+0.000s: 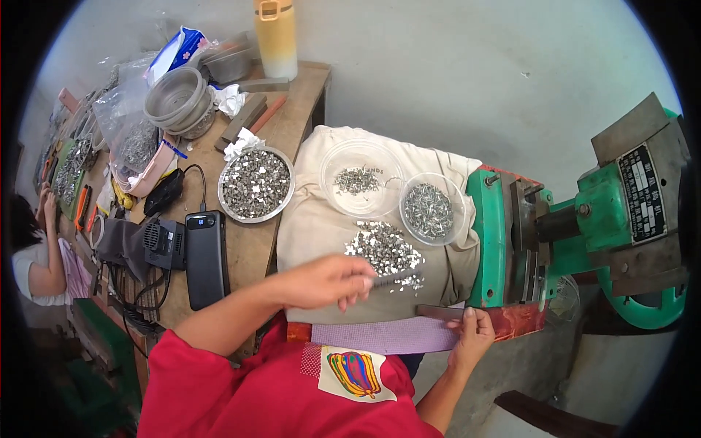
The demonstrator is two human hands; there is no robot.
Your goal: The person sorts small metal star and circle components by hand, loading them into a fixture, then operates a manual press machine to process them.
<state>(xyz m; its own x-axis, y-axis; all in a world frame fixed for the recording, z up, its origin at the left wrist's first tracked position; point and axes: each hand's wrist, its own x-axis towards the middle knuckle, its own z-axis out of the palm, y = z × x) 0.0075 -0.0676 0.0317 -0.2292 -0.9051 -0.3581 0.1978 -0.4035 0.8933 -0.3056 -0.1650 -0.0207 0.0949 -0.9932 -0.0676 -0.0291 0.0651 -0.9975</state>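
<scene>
My left hand [330, 282] is closed round one end of a thin dark strip [396, 279], which looks ridged. The strip lies over the near edge of a loose heap of small shiny metal pieces [383, 248] on a beige cloth [307, 219]. My right hand [473, 337] pinches the end of a flat grey metal bar [440, 312] at the cloth's near right edge. Beyond the heap stand a clear round tub [328, 198] with some small metal pieces inside and a smaller clear tub [431, 212] of slim metal pins.
A green hand press [604, 206] stands at the right. On the wooden table [310, 95] at the left are a bowl of metal pieces [255, 184], a black power bank [207, 259], stacked tubs [179, 102] and a yellow bottle [276, 40]. Another person [45, 263] sits far left.
</scene>
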